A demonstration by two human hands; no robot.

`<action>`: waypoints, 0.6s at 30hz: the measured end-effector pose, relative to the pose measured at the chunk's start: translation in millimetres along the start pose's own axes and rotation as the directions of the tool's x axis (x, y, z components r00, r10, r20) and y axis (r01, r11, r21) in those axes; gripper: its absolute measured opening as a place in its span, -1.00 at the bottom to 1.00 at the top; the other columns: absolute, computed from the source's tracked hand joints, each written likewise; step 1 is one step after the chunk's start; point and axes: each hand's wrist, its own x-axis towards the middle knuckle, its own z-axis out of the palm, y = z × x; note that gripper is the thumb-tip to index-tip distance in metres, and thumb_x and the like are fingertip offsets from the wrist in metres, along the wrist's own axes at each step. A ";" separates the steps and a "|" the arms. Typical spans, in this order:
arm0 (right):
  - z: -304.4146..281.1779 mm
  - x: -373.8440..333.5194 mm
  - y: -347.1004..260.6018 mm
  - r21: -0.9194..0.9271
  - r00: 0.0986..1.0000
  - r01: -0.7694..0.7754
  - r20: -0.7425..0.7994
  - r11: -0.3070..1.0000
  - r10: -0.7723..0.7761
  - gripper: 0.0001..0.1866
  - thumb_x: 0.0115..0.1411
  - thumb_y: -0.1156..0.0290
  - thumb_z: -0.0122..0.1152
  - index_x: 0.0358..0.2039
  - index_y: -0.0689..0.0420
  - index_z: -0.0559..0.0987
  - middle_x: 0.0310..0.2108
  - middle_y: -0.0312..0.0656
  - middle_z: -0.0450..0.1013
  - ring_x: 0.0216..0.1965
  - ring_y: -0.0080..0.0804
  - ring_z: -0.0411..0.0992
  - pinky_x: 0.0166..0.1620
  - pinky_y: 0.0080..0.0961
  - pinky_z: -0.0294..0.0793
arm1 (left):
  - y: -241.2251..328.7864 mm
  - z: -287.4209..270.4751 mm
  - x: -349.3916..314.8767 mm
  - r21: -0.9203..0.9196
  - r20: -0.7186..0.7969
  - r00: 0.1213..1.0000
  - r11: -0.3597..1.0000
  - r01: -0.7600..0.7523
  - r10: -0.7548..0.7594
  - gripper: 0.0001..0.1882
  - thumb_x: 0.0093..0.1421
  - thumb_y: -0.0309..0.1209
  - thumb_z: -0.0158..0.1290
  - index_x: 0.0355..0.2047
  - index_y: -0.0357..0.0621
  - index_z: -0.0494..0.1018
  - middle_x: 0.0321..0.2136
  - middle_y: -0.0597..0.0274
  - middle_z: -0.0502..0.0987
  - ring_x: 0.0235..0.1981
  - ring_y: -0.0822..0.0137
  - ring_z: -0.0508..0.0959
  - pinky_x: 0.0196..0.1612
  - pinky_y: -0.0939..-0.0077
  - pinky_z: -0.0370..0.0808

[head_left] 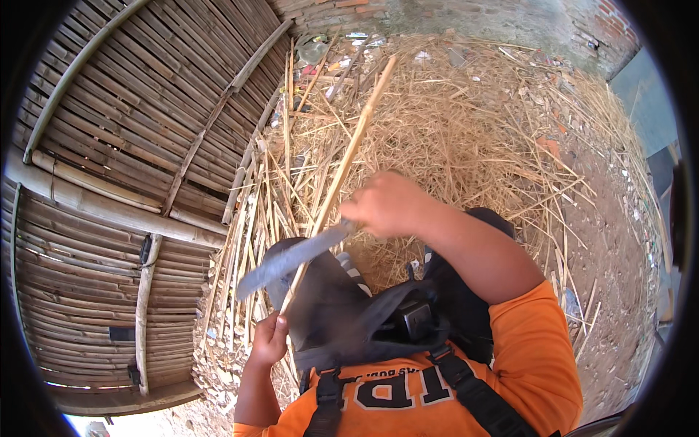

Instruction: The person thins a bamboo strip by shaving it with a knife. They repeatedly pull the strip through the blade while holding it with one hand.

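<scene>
My right hand (pixel 386 204) is closed round the handle of a large knife (pixel 295 258). Its broad grey blade reaches down to the left and crosses a long bamboo strip (pixel 342 167); whether it cuts into the strip or only lies against it I cannot tell. Low on the left, my left hand (pixel 269 339) grips the strip's near end, thumb on top. The strip slants up and away, its far end above the straw. Both hands are at my bent knees, in dark trousers. The knife's handle is mostly hidden by my fingers.
Dry straw and shavings (pixel 466 131) cover the ground ahead. Split bamboo strips (pixel 240 277) lie in a heap along my left, beside a bamboo-slat wall (pixel 131 109). A brick wall (pixel 437 18) stands at the far end, with bits of litter (pixel 338 64) before it.
</scene>
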 end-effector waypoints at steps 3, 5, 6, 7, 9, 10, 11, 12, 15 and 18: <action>-11.3 1.7 15.3 0.149 0.981 -0.188 0.080 0.971 0.178 -0.81 0.08 0.31 0.37 -0.30 0.02 0.57 -0.56 -0.24 0.52 -0.53 -0.34 0.53 -0.40 -0.31 0.55 | 7.4 -8.8 -7.1 0.119 -0.006 0.999 0.992 0.032 -0.032 -0.49 0.49 -0.11 -0.14 -0.44 -0.31 0.42 -0.73 0.27 0.32 -0.65 0.44 0.31 -0.56 0.41 0.27; -21.2 -9.2 53.7 0.320 0.863 -0.498 0.097 0.806 0.495 -0.80 0.11 0.30 0.37 -0.26 0.04 0.60 -0.55 -0.23 0.53 -0.53 -0.38 0.53 -0.40 -0.34 0.55 | -1.2 -10.4 -9.9 0.233 -0.089 0.995 0.972 -0.023 0.045 -0.48 0.48 -0.08 -0.12 -0.45 -0.30 0.42 -0.74 0.21 0.32 -0.69 0.40 0.30 -0.59 0.36 0.26; -25.6 -13.4 74.2 0.343 0.791 -0.588 0.054 0.733 0.609 -0.79 0.13 0.30 0.36 -0.24 0.07 0.60 -0.54 -0.23 0.54 -0.53 -0.40 0.53 -0.39 -0.36 0.56 | -5.1 -12.8 -11.7 0.243 -0.086 0.996 0.970 0.001 0.020 -0.47 0.49 -0.07 -0.13 -0.47 -0.29 0.40 -0.73 0.24 0.32 -0.67 0.41 0.31 -0.58 0.37 0.27; -27.8 -17.2 85.6 0.370 0.700 -0.668 0.016 0.646 0.714 -0.79 0.16 0.31 0.35 -0.22 0.09 0.61 -0.52 -0.23 0.55 -0.54 -0.42 0.53 -0.39 -0.37 0.56 | -8.3 -14.8 -13.4 0.253 -0.078 0.997 0.967 0.025 -0.005 -0.46 0.49 -0.06 -0.13 -0.48 -0.28 0.38 -0.72 0.26 0.32 -0.66 0.43 0.32 -0.57 0.39 0.27; -22.4 -21.2 87.3 0.419 0.700 -0.661 0.046 0.622 0.712 -0.81 0.14 0.33 0.35 -0.24 0.07 0.61 -0.53 -0.22 0.55 -0.54 -0.39 0.53 -0.39 -0.36 0.56 | -12.8 -7.9 -15.7 0.110 -0.032 0.998 0.992 0.059 -0.056 -0.44 0.49 -0.02 -0.15 -0.50 -0.24 0.35 -0.71 0.33 0.31 -0.64 0.47 0.31 -0.56 0.45 0.25; -20.0 -21.9 86.4 0.445 0.703 -0.655 0.061 0.611 0.709 -0.82 0.14 0.34 0.34 -0.25 0.06 0.61 -0.53 -0.21 0.55 -0.54 -0.38 0.53 -0.40 -0.35 0.56 | -13.9 -4.2 -15.8 0.038 -0.009 0.997 0.996 0.080 -0.079 -0.44 0.49 0.00 -0.16 -0.52 -0.22 0.33 -0.70 0.36 0.31 -0.63 0.50 0.30 -0.55 0.48 0.24; -15.5 -21.2 81.1 0.394 0.792 -0.567 0.021 0.723 0.610 -0.83 0.12 0.35 0.34 -0.26 0.04 0.61 -0.53 -0.21 0.54 -0.54 -0.36 0.53 -0.40 -0.34 0.56 | -14.3 -1.8 -14.0 -0.057 0.022 0.994 0.993 0.107 -0.106 -0.43 0.49 0.01 -0.17 -0.52 -0.19 0.32 -0.69 0.40 0.30 -0.62 0.52 0.28 -0.55 0.50 0.22; -8.7 -19.5 68.8 0.336 0.866 -0.470 -0.005 0.816 0.501 -0.83 0.11 0.36 0.34 -0.26 0.02 0.61 -0.54 -0.22 0.53 -0.53 -0.35 0.53 -0.40 -0.33 0.55 | -14.1 1.0 -11.3 -0.153 0.061 0.989 0.978 0.139 -0.131 -0.43 0.49 0.03 -0.19 -0.53 -0.17 0.31 -0.68 0.43 0.29 -0.62 0.54 0.26 -0.54 0.53 0.20; 1.1 -7.9 22.5 0.169 0.989 -0.144 0.008 0.975 0.145 -0.82 0.05 0.41 0.33 -0.28 -0.04 0.61 -0.54 -0.23 0.52 -0.51 -0.30 0.54 -0.41 -0.30 0.54 | -5.1 4.4 -6.3 -0.297 0.127 0.973 0.929 0.223 -0.193 -0.44 0.50 0.04 -0.22 -0.53 -0.11 0.29 -0.66 0.50 0.26 -0.61 0.61 0.17 -0.54 0.60 0.12; 4.2 2.1 -1.5 -0.051 0.996 0.078 0.040 0.996 -0.076 -0.80 0.03 0.43 0.31 -0.28 -0.05 0.62 -0.53 -0.25 0.54 -0.51 -0.31 0.54 -0.41 -0.28 0.53 | 4.6 -1.0 -2.1 -0.229 0.104 0.981 0.956 0.185 -0.165 -0.44 0.50 0.04 -0.22 -0.53 -0.11 0.30 -0.65 0.50 0.27 -0.60 0.61 0.18 -0.53 0.60 0.13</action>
